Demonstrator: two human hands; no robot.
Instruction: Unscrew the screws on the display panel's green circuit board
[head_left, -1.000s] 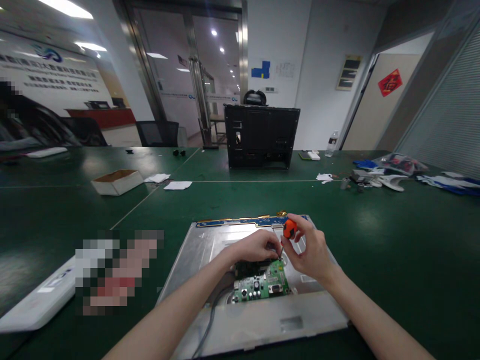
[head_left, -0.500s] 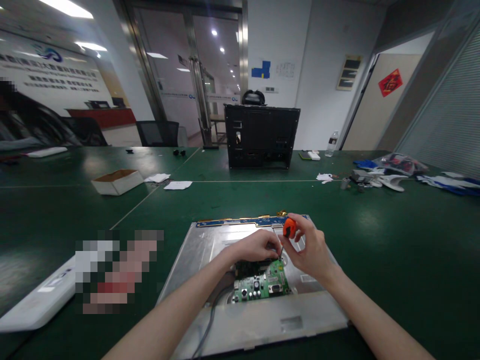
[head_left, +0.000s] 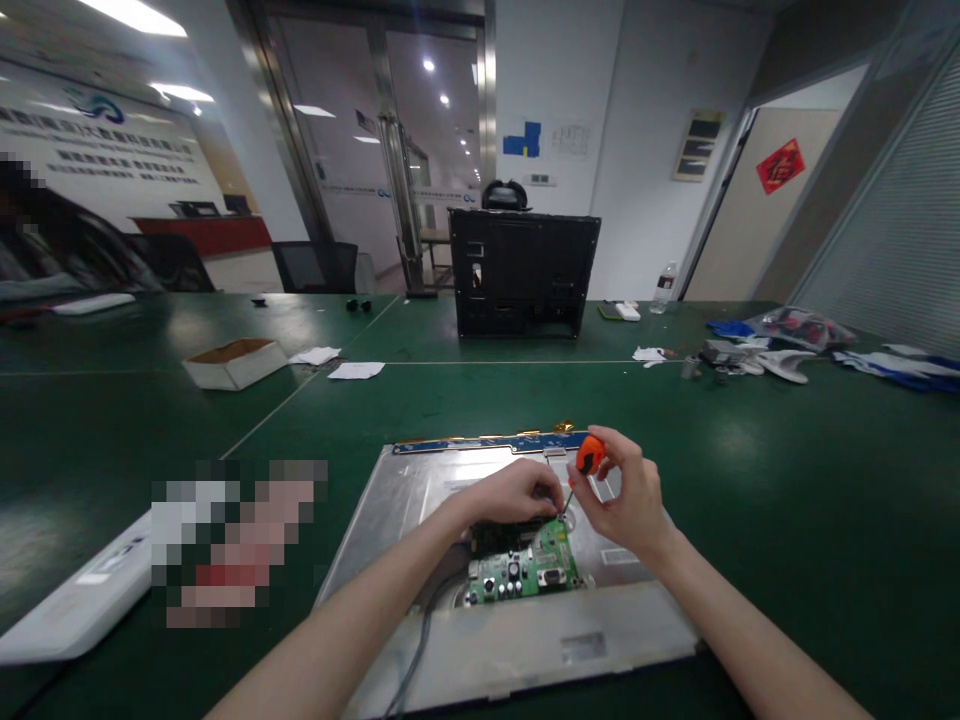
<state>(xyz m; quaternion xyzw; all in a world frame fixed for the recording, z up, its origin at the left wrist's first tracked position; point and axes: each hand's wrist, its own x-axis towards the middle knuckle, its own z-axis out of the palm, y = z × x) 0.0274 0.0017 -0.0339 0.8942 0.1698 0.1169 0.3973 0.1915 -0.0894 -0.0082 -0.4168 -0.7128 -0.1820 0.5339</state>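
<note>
On the far doorway, a red sign [head_left: 780, 165] bears unreadable writing.

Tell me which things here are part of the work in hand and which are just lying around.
In use: right hand, orange-handled screwdriver, left hand, green circuit board, metal panel.

Lying about: cardboard box, black chassis, water bottle, papers.

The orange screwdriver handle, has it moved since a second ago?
Yes. The handle in the right hand has tilted slightly right, judged against the blue strip along the panel's far edge; its tip stays at the green board.
</note>
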